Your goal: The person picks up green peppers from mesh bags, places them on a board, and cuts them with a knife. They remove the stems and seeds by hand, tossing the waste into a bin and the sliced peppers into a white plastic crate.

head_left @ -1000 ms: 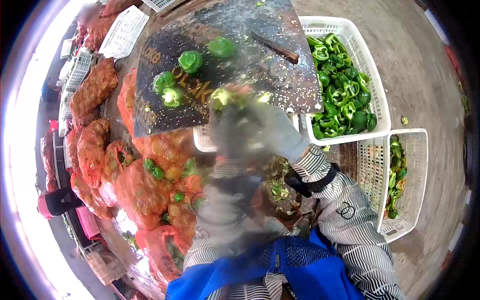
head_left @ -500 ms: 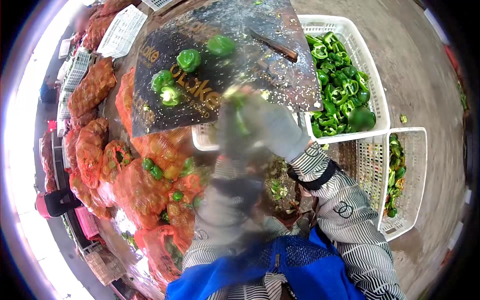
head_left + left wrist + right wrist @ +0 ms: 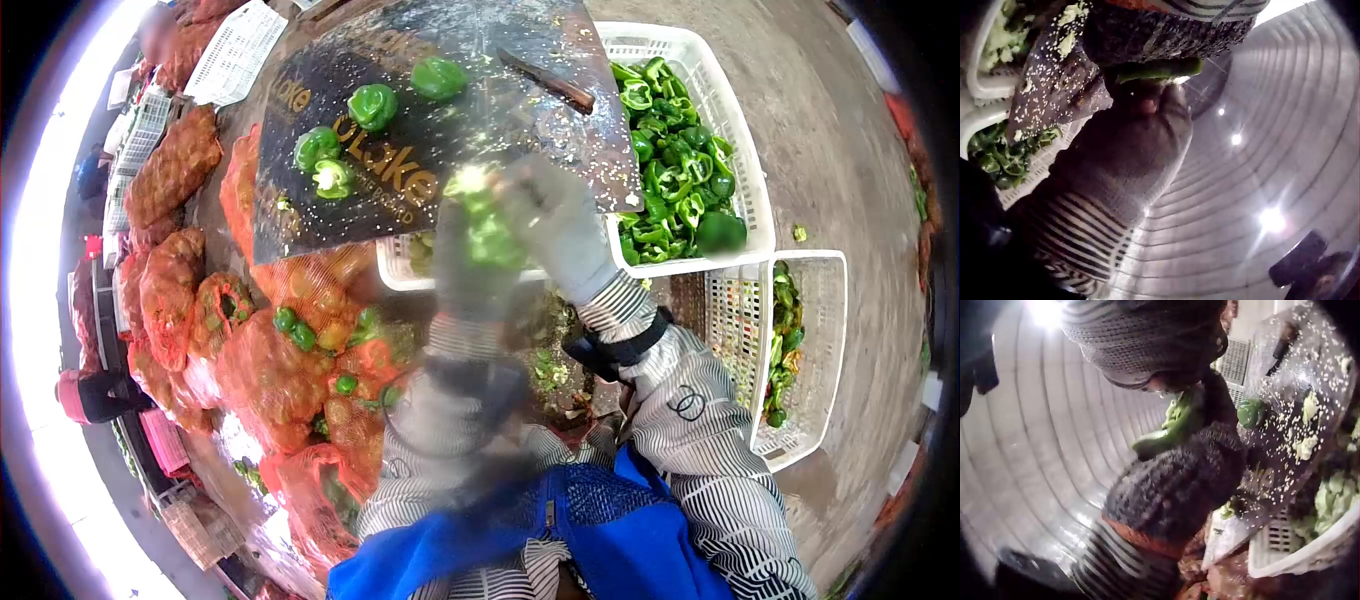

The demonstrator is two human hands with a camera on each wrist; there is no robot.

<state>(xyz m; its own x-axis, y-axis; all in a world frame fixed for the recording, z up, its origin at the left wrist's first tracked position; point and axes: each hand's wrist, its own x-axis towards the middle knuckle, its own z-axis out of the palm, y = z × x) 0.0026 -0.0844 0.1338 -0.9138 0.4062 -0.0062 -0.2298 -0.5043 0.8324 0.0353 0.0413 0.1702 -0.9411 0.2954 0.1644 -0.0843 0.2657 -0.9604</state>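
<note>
A split green bell pepper [image 3: 492, 235] with pale flesh is between both hands at the board's near edge. My left hand [image 3: 1175, 481], in a dark coated glove with an orange cuff, grips it from below; it is blurred in the head view. My right hand [image 3: 555, 220], in a grey knit glove, curls its fingers at the pepper's upper side. In the right wrist view a bare fingertip [image 3: 1161, 384] is right at the pale inner part. Several whole or trimmed green peppers [image 3: 373, 107] lie on the dark board [image 3: 440, 140], with a wooden-handled knife [image 3: 548, 80] near its far right.
A white crate [image 3: 765, 200] of cut green peppers stands right of the board, and another crate [image 3: 835, 350] with pepper pieces is nearer. Part of a white basket [image 3: 398, 270] shows under the board. Red mesh sacks [image 3: 270, 370] crowd the floor at left. Pale seeds are scattered across the board.
The right hand has shifted slightly up and its fingers look more curled. More of the pepper shows between the hands. The peppers and knife on the board keep their places.
</note>
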